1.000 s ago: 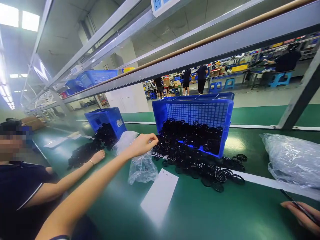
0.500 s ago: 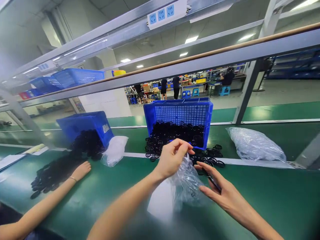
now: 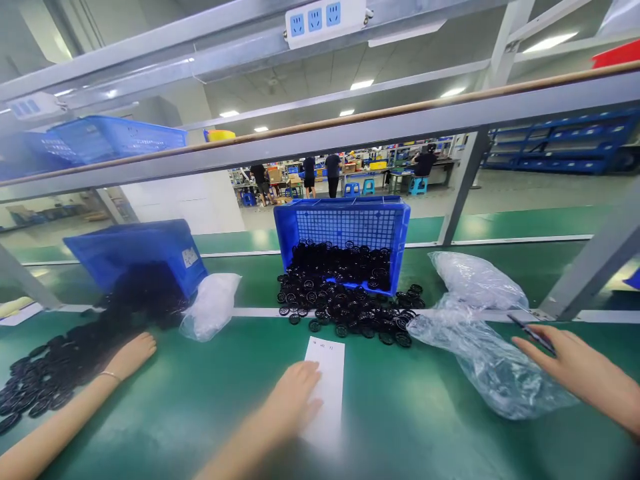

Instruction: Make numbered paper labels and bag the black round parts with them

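Observation:
My left hand (image 3: 295, 398) lies on the green table, its fingers resting flat against the left edge of a white paper slip (image 3: 326, 380). My right hand (image 3: 575, 370) reaches in from the right with a thin dark pen (image 3: 533, 332) held between its fingers. It hovers just right of a clear plastic bag (image 3: 490, 363) lying crumpled on the table. Behind the slip, a tipped blue crate (image 3: 345, 227) spills several black rings (image 3: 345, 303) onto the table.
A co-worker's hand (image 3: 131, 353) rests at the left beside another pile of black rings (image 3: 60, 363) and a second tipped blue crate (image 3: 140, 250). A white bag (image 3: 210, 305) lies between the crates and another clear bag (image 3: 475, 280) sits at the back right. Metal frame posts (image 3: 590, 267) stand right.
My left hand has let go of the clear bag and dropped onto the paper slip. The bag now lies to the right, and my right hand has swung out to the right.

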